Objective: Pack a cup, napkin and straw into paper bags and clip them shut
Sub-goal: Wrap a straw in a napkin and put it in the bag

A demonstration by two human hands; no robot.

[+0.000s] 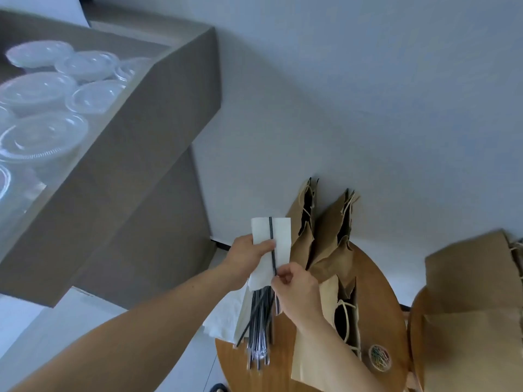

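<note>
My left hand holds a folded white napkin upright above the round wooden table. A black straw lies against the napkin's front, and my right hand pinches its lower end. Below my hands lies a bundle of wrapped black straws beside a pile of white napkins. Several brown paper bags with string handles stand open on the table. Clear plastic cups with lids fill a cardboard box at the upper left.
A small round tub of coloured paper clips sits near the table's front right. More flat brown paper bags are stacked at the right edge. A plain white wall stands behind the table.
</note>
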